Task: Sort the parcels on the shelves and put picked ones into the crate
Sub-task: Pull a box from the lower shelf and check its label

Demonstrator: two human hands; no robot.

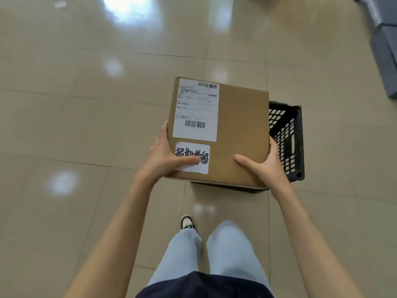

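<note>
brown cardboard parcel (234, 134) held up over the tiled floor (86, 125), gripped from both sides near its near edge. left hand (165, 158) clamped on the left side, thumb lying across a handwritten white sticker (193, 157) at the near-left corner, covering part of the black characters; fingers tucked beneath and out of sight. right hand (265, 165) clamped on the near-right corner, thumb flat on top, fingers wrapped round the right side. printed shipping label (196, 109) along the left half of the top face, barcodes clear, small print too blurred to read. black perforated crate (287, 136) on the floor beneath and just beyond the parcel's right edge, mostly hidden by it; only the right wall, part of the base and a sliver of the near rim visible, contents impossible to tell. grey shape (384, 50) at the upper right corner, cut off by the frame, not identifiable. pale jeans (227, 250) and one shoe (187, 222) below; the other foot hidden.
</note>
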